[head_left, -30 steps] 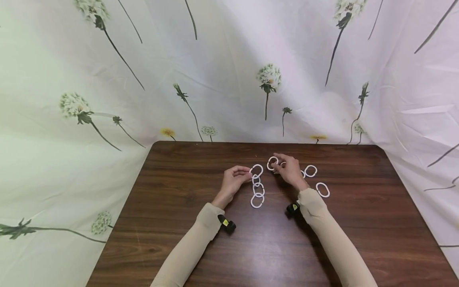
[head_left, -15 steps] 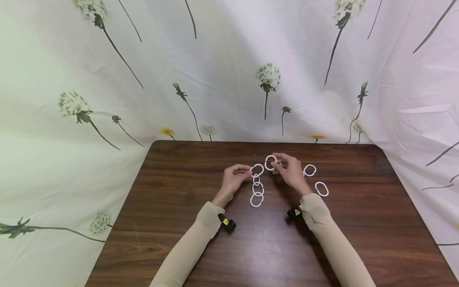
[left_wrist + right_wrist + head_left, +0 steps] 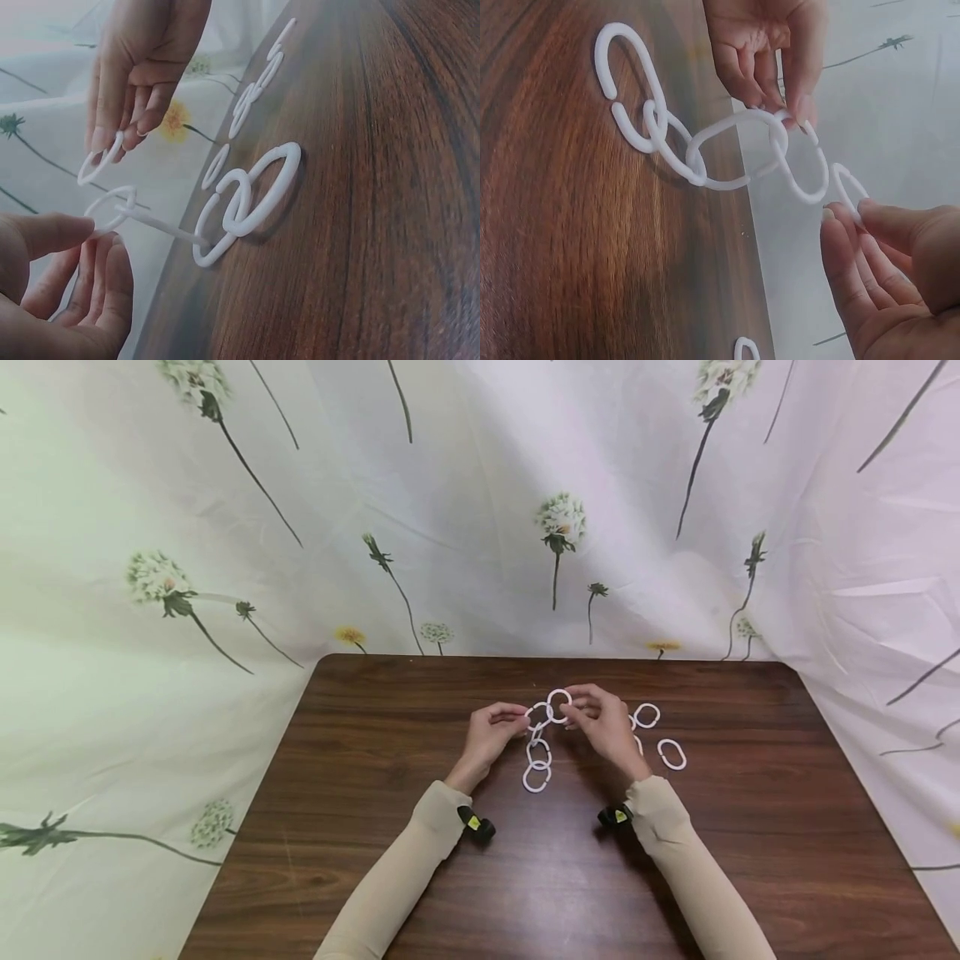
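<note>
Left hand (image 3: 491,737): I read it as pinching the top link of the ring chain (image 3: 537,752) between thumb and fingertips; the left wrist view shows that link raised off the wood, with the remaining fingers loosely curled beneath it.
Right hand (image 3: 603,722): I see it pinching a loose white ring (image 3: 558,705) at the fingertips, held in the air just beside the chain's top link; I cannot tell from any view whether the two rings touch.
Ring chain: white plastic C-shaped rings hooked one through the next. Its upper end is lifted by the left hand, and its lower links lie flat on the table (image 3: 420,877) between the two wrists, running toward me.
Loose white ring: oval with an open gap, tilted on edge in the right wrist view, its open end turned toward the chain.
Spare rings (image 3: 647,716): more white rings of the same kind lie flat on the table to the right of the right hand, near one another and well apart from the chain; one of them is partly hidden behind that hand.
Table: dark brown wood grain; both forearms in beige sleeves (image 3: 690,868) reach over its near edge.
Wrist units (image 3: 476,827): a small black device with a yellow mark sits at each cuff.
Backdrop (image 3: 225,527): pale sheet printed with dandelion stems, draped behind and along both sides of the table.
</note>
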{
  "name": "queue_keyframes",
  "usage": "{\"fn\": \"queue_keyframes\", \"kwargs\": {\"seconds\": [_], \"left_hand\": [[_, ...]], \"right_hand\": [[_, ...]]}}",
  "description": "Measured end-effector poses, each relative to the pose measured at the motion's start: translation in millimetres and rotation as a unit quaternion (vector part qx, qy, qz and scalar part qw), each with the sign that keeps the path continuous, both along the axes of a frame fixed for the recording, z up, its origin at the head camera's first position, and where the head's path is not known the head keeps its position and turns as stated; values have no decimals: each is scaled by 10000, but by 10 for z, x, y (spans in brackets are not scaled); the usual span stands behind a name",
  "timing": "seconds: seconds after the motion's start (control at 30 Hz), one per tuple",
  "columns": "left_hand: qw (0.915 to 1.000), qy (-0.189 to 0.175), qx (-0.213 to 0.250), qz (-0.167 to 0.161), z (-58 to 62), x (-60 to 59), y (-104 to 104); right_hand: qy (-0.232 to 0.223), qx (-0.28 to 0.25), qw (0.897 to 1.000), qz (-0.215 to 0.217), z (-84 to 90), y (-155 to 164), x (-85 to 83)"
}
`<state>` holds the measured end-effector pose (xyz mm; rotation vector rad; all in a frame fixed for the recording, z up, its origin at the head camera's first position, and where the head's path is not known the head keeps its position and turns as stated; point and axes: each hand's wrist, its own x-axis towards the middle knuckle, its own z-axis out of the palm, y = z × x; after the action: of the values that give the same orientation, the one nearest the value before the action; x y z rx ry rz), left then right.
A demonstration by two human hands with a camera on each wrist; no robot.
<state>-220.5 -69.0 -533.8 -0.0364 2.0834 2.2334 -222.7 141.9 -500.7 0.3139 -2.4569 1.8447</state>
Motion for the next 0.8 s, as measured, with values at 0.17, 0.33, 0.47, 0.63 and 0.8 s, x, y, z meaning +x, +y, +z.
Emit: {"fn": "queue_keyframes", "kwargs": {"seconds": [0.17, 0.33, 0.47, 0.63, 0.8], "left_hand": [[10000, 17, -76, -35, 33, 17, 8], [10000, -18, -67, -50, 54, 42, 20], [9999, -21, -72, -82, 49, 52, 28], [9998, 7, -131, -164, 43, 58, 33], [9993, -59, -153, -326, 86, 63, 27]], "right_hand": [[51, 147, 9998, 124, 196, -69, 126], [125, 141, 9995, 272, 241, -104, 169], [246, 113, 9992, 305, 217, -115, 168], [373, 195, 9987, 270, 195, -135, 171], [337, 201, 9991, 188, 68, -134, 101]]}}
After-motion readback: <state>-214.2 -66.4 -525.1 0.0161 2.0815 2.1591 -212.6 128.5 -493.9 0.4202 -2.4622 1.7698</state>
